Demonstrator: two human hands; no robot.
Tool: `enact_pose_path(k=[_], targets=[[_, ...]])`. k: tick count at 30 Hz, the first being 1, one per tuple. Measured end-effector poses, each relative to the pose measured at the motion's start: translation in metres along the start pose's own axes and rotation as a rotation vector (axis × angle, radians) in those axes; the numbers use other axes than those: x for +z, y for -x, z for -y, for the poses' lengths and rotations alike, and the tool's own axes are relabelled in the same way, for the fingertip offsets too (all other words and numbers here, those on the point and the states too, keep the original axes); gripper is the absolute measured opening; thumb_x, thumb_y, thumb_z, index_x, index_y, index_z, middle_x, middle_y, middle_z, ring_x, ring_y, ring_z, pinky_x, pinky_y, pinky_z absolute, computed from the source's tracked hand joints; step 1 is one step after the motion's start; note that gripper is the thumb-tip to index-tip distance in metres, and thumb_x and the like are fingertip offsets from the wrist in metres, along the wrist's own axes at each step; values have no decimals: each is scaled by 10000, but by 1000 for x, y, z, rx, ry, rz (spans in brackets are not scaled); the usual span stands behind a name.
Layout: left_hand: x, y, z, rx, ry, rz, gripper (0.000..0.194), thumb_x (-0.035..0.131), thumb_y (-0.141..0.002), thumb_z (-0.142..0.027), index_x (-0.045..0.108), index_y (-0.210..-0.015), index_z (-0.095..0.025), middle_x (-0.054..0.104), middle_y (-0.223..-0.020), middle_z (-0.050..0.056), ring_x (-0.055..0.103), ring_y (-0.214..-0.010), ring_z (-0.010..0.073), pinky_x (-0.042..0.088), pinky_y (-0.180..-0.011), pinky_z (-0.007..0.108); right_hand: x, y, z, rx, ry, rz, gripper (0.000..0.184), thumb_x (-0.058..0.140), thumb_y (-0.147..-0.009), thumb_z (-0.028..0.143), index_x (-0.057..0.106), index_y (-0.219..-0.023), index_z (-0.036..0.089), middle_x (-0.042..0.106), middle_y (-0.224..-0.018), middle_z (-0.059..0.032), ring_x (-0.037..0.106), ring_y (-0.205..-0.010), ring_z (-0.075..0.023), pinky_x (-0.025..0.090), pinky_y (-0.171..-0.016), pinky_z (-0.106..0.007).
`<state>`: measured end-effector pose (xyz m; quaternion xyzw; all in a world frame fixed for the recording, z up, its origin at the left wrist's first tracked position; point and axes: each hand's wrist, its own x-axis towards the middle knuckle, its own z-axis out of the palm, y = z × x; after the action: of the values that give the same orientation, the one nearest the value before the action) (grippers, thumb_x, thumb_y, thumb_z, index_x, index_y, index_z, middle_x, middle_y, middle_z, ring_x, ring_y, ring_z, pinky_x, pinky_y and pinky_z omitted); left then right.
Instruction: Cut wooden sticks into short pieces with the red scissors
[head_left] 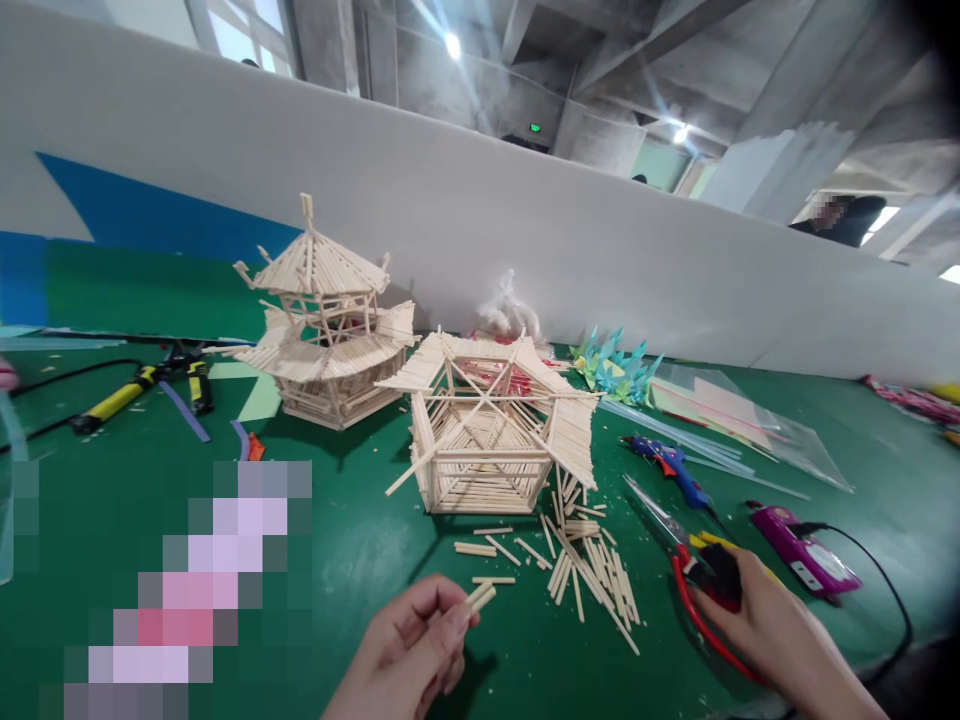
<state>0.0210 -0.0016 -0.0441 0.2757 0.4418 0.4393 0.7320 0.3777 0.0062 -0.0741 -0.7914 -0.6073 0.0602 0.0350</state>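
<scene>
My left hand (412,640) is closed in a pinch on two short wooden sticks (480,597), low in the middle of the view. My right hand (780,630) is closed round the red and yellow handles of a pair of cutters (675,545), whose blades point up and left. Between my hands lies a loose pile of wooden sticks (589,570) on the green table (360,560). Just beyond it stands an unfinished hexagonal stick pavilion (487,430). A finished two-tier stick pagoda (322,320) stands further back to the left.
A blue glue gun (671,465) and a purple glue gun (802,555) with a black cord lie to the right. Green paper cranes (619,365), clear plastic sheets (742,420) and a white bag (510,310) sit by the white partition. Yellow-handled tools (142,385) lie far left.
</scene>
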Motion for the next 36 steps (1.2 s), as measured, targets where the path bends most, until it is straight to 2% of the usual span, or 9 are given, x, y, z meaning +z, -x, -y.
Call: enact_pose_path(k=[5, 8, 12, 16, 20, 23, 29, 33, 36], targets=[[4, -2, 0, -7, -62, 5, 210, 588, -718, -323, 505, -599, -170, 334, -464, -87, 255, -451, 69, 181, -458, 219, -20, 1, 17, -124, 115, -36, 471, 466, -695, 546, 553, -949, 160, 647, -869, -117, 602, -799, -306, 460, -679, -408], [7, -6, 3, -21, -95, 25, 233, 577, -721, -352, 494, -601, -170, 348, -476, -84, 257, -448, 67, 165, -443, 221, -37, 14, 64, -232, -93, -163, 391, 480, -735, 498, 544, -992, 212, 612, -996, -89, 582, -861, -253, 454, -738, -373], [13, -9, 6, -18, -190, 90, 268, 564, -714, -390, 469, -584, -176, 315, -441, -97, 228, -419, 65, 141, -414, 224, -44, 31, 139, -654, -518, 5, 210, 452, -813, 272, 537, -995, 209, 597, -988, -69, 545, -905, -175, 439, -767, -271], [13, -8, -1, 48, -366, 96, 253, 538, -729, -362, 465, -579, -172, 303, -441, -102, 234, -426, 69, 156, -418, 218, -42, 36, 181, -817, -644, 81, 222, 532, -762, 236, 566, -980, 213, 597, -908, -50, 542, -840, -161, 423, -722, -255], [10, -10, -15, 110, -525, 97, 240, 557, -707, -338, 479, -561, -164, 319, -461, -94, 256, -455, 76, 188, -432, 211, -39, 34, 191, -764, -647, 230, 97, 530, -753, 225, 614, -761, 176, 580, -682, -12, 524, -629, -120, 379, -553, -209], [10, -11, -20, 102, -468, 57, 220, 599, -680, -327, 522, -570, -153, 346, -449, -91, 267, -441, 69, 195, -426, 202, -33, 34, 196, -657, -796, 278, 134, 523, -755, 235, 596, -679, 152, 533, -609, 5, 479, -565, -100, 343, -504, -190], [21, -10, -11, 174, -88, -25, 216, 694, -607, -276, 664, -786, -160, 598, -667, 6, 474, -591, 124, 380, -540, 215, -5, 41, 210, -372, -1320, 234, 237, 521, -755, 362, 521, -642, 154, 466, -560, 27, 407, -520, -92, 332, -483, -193], [28, -12, -1, 225, 7, -172, 153, 694, -614, -306, 700, -728, -205, 643, -777, 9, 528, -846, 190, 387, -800, 252, 14, 51, 224, -314, -1498, 172, 239, 542, -749, 372, 531, -645, 158, 463, -555, 27, 382, -515, -93, 321, -481, -198], [28, -14, 1, 197, 73, -222, 154, 697, -607, -329, 704, -698, -205, 641, -713, -1, 535, -830, 182, 394, -779, 237, 21, 57, 231, -249, -1597, 114, 240, 564, -736, 373, 554, -631, 158, 493, -562, 18, 401, -520, -99, 327, -499, -207]])
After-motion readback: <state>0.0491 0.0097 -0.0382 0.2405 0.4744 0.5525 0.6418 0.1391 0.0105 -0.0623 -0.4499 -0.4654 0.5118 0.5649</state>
